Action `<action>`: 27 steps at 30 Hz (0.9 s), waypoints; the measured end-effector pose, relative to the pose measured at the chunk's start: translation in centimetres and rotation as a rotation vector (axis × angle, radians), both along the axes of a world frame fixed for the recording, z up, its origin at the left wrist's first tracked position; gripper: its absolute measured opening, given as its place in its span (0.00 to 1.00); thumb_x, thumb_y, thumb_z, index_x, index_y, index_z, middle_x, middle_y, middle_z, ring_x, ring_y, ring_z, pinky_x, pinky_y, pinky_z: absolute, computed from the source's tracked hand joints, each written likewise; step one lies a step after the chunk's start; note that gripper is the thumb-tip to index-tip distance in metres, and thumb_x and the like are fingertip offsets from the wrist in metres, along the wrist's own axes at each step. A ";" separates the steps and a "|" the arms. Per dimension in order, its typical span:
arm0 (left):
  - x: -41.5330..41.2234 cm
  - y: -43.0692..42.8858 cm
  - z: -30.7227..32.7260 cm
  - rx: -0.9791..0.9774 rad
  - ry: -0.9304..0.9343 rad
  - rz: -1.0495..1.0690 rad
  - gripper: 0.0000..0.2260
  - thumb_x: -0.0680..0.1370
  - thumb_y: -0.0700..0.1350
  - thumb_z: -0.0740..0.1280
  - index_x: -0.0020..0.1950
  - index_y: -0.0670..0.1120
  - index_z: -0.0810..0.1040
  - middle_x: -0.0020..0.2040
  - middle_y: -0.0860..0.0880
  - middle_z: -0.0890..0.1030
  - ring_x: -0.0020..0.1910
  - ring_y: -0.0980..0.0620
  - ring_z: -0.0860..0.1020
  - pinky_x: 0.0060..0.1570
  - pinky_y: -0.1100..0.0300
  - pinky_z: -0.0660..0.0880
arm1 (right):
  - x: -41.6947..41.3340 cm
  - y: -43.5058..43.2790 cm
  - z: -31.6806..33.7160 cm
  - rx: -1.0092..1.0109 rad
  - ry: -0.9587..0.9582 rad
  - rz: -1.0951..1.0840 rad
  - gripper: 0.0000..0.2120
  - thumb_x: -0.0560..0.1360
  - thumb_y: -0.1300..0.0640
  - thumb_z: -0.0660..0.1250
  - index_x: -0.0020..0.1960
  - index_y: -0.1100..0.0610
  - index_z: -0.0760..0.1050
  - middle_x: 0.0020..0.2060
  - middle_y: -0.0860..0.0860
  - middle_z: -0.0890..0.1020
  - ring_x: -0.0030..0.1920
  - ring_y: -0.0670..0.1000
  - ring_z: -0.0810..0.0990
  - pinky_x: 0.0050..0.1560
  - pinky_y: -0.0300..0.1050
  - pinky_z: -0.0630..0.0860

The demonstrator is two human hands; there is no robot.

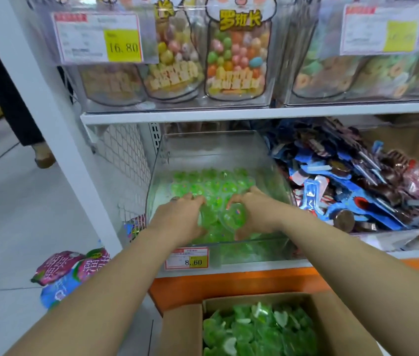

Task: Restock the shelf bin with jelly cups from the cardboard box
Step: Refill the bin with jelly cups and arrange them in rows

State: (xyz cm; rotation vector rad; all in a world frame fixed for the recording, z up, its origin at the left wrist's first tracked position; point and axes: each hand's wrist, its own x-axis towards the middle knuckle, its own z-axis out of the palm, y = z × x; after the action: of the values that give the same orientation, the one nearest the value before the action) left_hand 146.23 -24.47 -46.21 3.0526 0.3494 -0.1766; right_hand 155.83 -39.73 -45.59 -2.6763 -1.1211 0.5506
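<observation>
**Both hands deep in the jelly bin**

So both hands are inside the clear shelf bin [159,160]. The left hand [177,217] and right hand [257,214] have fingers curled around a clump of green jelly cups [218,214], just above the pile. The cardboard box [185,327] sits below the bin, full of more cups.

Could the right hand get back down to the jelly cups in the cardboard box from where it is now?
Probably yes. The right hand is inside the clear bin, cupped around jelly cups. The cardboard box sits just below with its flaps open and its cups uncovered. Only the bin's low front wall lies between.
</observation>
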 end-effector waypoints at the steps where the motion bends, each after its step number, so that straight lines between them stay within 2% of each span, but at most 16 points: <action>1: 0.1 0.0 0.0 -0.016 0.031 -0.007 0.27 0.72 0.57 0.69 0.69 0.53 0.65 0.64 0.50 0.72 0.62 0.47 0.72 0.52 0.53 0.71 | 0.0 0.0 -0.1 -0.006 0.015 0.006 0.35 0.64 0.52 0.78 0.68 0.49 0.68 0.59 0.56 0.68 0.64 0.55 0.67 0.62 0.40 0.66; 6: 0.3 0.2 0.3 -0.108 0.103 -0.040 0.30 0.71 0.59 0.70 0.70 0.55 0.65 0.67 0.52 0.69 0.64 0.50 0.70 0.53 0.57 0.68 | 0.0 -0.2 -1.0 -0.013 0.039 0.007 0.25 0.67 0.51 0.76 0.62 0.48 0.74 0.62 0.56 0.67 0.60 0.56 0.72 0.64 0.42 0.68; 9: -0.3 0.4 1.3 -0.182 0.096 -0.051 0.32 0.71 0.60 0.70 0.72 0.56 0.64 0.70 0.52 0.66 0.67 0.51 0.68 0.62 0.54 0.69 | -0.1 -0.4 -1.1 -0.006 0.021 0.008 0.25 0.68 0.48 0.74 0.63 0.47 0.73 0.66 0.56 0.67 0.66 0.56 0.68 0.67 0.43 0.63; 12: -1.4 0.8 2.6 -0.194 -0.051 -0.046 0.28 0.73 0.59 0.68 0.71 0.57 0.65 0.70 0.53 0.67 0.67 0.52 0.68 0.64 0.52 0.69 | -0.3 -0.6 -0.7 0.052 0.004 -0.006 0.26 0.68 0.48 0.75 0.64 0.47 0.74 0.70 0.57 0.64 0.72 0.56 0.59 0.68 0.41 0.57; 14: -2.1 1.4 3.4 -0.206 -0.240 -0.046 0.22 0.75 0.57 0.66 0.68 0.57 0.69 0.66 0.55 0.71 0.63 0.53 0.72 0.60 0.51 0.72 | -0.3 -0.7 -0.1 0.151 0.007 -0.047 0.25 0.67 0.49 0.76 0.62 0.49 0.75 0.69 0.55 0.65 0.71 0.55 0.61 0.68 0.41 0.58; 17: -2.7 2.3 3.5 -0.247 -0.516 -0.034 0.14 0.77 0.52 0.66 0.62 0.54 0.75 0.59 0.56 0.76 0.57 0.54 0.75 0.56 0.52 0.74 | 0.0 -0.2 1.0 0.338 0.013 -0.095 0.24 0.68 0.51 0.76 0.62 0.52 0.76 0.64 0.50 0.75 0.65 0.48 0.71 0.59 0.33 0.63; 19: -2.6 2.7 2.9 -0.286 -0.679 0.019 0.10 0.77 0.48 0.66 0.58 0.51 0.78 0.56 0.55 0.76 0.56 0.53 0.75 0.55 0.54 0.72 | 0.6 1.0 1.0 0.456 0.036 -0.125 0.24 0.68 0.52 0.75 0.62 0.53 0.76 0.63 0.49 0.77 0.62 0.46 0.74 0.56 0.32 0.65; 20: -2.4 2.9 2.5 -0.326 -0.751 0.052 0.09 0.77 0.46 0.66 0.56 0.50 0.79 0.55 0.54 0.76 0.56 0.53 0.74 0.55 0.56 0.71 | 0.9 1.9 0.8 0.502 0.055 -0.145 0.24 0.68 0.52 0.75 0.62 0.54 0.76 0.61 0.49 0.78 0.59 0.45 0.76 0.56 0.33 0.66; 23: -1.8 3.3 1.5 -0.468 -0.863 0.176 0.08 0.77 0.42 0.66 0.54 0.49 0.80 0.53 0.56 0.72 0.54 0.57 0.72 0.52 0.66 0.65 | 1.9 5.1 -0.3 0.625 0.193 -0.253 0.24 0.68 0.53 0.75 0.62 0.57 0.77 0.50 0.50 0.81 0.38 0.41 0.78 0.49 0.40 0.75; 25: -1.3 3.7 1.0 -0.521 -0.899 0.230 0.08 0.77 0.41 0.66 0.54 0.49 0.80 0.53 0.55 0.72 0.53 0.58 0.72 0.52 0.66 0.66 | 2.6 7.5 -0.8 0.670 0.291 -0.340 0.21 0.69 0.55 0.75 0.59 0.59 0.74 0.43 0.52 0.80 0.34 0.47 0.78 0.47 0.46 0.79; 27: -0.9 4.2 0.7 -0.541 -0.925 0.254 0.08 0.77 0.40 0.65 0.54 0.49 0.80 0.54 0.53 0.74 0.52 0.57 0.73 0.53 0.63 0.69 | 3.5 9.9 -1.1 0.674 0.363 -0.402 0.20 0.69 0.56 0.75 0.57 0.56 0.72 0.39 0.53 0.79 0.33 0.50 0.78 0.48 0.47 0.79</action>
State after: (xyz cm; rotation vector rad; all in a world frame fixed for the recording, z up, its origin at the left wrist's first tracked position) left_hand 145.34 -20.24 -45.50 2.2087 0.4888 0.9415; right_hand 159.30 -29.87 -46.70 -2.0211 -0.5158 0.4513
